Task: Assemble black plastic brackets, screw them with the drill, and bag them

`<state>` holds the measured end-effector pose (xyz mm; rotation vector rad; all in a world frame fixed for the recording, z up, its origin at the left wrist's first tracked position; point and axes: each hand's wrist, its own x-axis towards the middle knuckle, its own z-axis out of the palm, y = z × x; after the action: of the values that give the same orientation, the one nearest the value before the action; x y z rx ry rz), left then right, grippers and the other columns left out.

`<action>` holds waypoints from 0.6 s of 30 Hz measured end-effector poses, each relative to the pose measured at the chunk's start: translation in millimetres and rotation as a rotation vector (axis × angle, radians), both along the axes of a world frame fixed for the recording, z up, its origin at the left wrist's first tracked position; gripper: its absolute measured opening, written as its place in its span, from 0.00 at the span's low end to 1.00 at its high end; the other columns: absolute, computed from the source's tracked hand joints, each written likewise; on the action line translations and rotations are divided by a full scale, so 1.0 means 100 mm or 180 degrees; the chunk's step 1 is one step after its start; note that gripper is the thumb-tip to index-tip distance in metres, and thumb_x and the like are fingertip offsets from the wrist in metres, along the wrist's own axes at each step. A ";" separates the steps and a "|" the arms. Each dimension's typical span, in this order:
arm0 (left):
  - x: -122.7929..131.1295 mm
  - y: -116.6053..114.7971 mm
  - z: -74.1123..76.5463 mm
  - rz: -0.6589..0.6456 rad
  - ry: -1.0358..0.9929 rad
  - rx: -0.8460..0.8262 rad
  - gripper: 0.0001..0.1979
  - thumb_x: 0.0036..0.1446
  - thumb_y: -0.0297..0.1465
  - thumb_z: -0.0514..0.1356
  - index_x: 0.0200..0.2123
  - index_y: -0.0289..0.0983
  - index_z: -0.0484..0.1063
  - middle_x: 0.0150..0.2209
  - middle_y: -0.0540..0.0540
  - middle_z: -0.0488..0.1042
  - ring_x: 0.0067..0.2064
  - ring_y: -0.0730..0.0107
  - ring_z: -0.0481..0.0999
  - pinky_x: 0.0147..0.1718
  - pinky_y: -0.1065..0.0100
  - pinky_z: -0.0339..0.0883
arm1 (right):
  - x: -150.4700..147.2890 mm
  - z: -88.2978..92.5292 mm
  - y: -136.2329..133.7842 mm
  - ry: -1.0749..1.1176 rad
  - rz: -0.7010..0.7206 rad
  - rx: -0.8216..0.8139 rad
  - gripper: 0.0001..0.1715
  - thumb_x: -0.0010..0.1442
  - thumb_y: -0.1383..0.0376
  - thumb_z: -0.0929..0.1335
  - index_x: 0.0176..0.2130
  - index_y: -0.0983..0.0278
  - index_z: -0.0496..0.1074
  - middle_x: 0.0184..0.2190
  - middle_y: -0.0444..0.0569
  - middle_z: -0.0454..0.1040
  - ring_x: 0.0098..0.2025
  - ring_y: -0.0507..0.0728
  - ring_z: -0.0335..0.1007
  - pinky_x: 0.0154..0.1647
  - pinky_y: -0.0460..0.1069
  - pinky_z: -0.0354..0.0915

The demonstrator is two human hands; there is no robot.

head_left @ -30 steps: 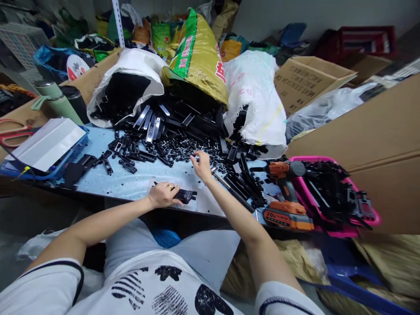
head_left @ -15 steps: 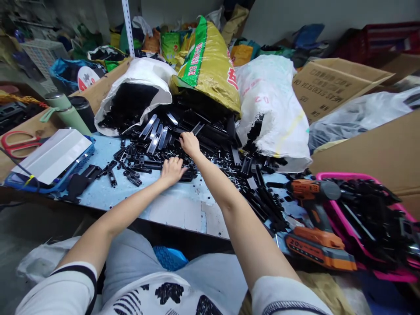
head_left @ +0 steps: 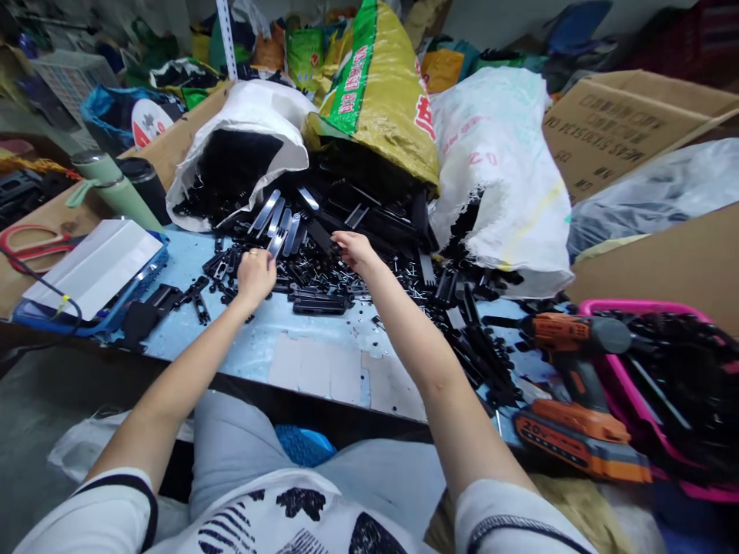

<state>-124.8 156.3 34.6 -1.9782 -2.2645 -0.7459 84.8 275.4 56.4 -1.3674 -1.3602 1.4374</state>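
Note:
My left hand (head_left: 256,275) is over the left of the pile with curled fingers, beside the lower end of a shiny flat strip (head_left: 277,243). What its fingers close on is hidden. My right hand (head_left: 356,252) is farther right, thumb and fingertips pinched together at the edge of dark parts; whatever they hold is too dark to name. Loose silver screws (head_left: 409,278) lie scattered under and beside it. Between the hands and me, several long black slotted parts (head_left: 320,302) rest side by side on the blue tabletop (head_left: 242,346).
Behind the pile lie a white sack (head_left: 231,115), a yellow-green sack (head_left: 386,108) and another white sack (head_left: 502,177), mouths towards me. An orange cordless drill (head_left: 583,408) and pink basket (head_left: 647,308) stand right. Left are scissors (head_left: 35,246), a blue tray (head_left: 92,327) and a green bottle (head_left: 118,192).
My left hand has moved left, off the black slotted parts, to the shiny strips. My right hand has shifted slightly right and is now pinched. The view has turned a little.

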 end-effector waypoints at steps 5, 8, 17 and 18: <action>0.57 0.23 -0.09 -0.0945 0.0294 -0.0444 0.11 0.60 0.29 0.50 0.41 0.33 0.70 0.44 0.37 0.68 0.49 0.56 0.65 0.46 0.60 0.62 | 0.68 -0.14 -0.76 0.1177 0.0105 -0.0419 0.21 0.44 0.62 0.71 0.40 0.63 0.68 0.19 0.35 0.61 0.16 0.42 0.40 0.14 0.41 0.37; 0.88 0.53 -0.11 -0.0927 0.0404 -0.0542 0.14 0.59 0.23 0.47 0.44 0.31 0.69 0.48 0.33 0.66 0.52 0.54 0.63 0.46 0.58 0.60 | 0.92 -0.27 -1.20 0.1459 0.0011 -0.0661 0.22 0.39 0.61 0.74 0.35 0.62 0.67 0.18 0.34 0.60 0.15 0.43 0.40 0.13 0.42 0.36; 0.96 0.77 -0.01 -0.0825 0.0283 -0.0403 0.12 0.60 0.25 0.47 0.43 0.30 0.66 0.49 0.32 0.68 0.54 0.53 0.64 0.51 0.55 0.57 | 1.18 -0.47 -1.87 0.1003 -0.0053 -0.0299 0.22 0.43 0.52 0.74 0.26 0.64 0.64 0.24 0.39 0.63 0.24 0.47 0.57 0.24 0.42 0.56; 0.95 0.67 0.03 -0.0776 0.0162 -0.0359 0.12 0.61 0.27 0.47 0.44 0.30 0.66 0.47 0.33 0.69 0.52 0.54 0.66 0.51 0.56 0.58 | 1.19 -0.49 -1.90 0.0911 0.0000 -0.0166 0.22 0.45 0.51 0.73 0.26 0.64 0.63 0.24 0.39 0.63 0.25 0.47 0.58 0.25 0.43 0.57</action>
<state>-30.0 223.1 37.7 -2.3261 -2.1052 -0.5868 204.1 85.5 7.2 -1.1407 -1.1449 1.6086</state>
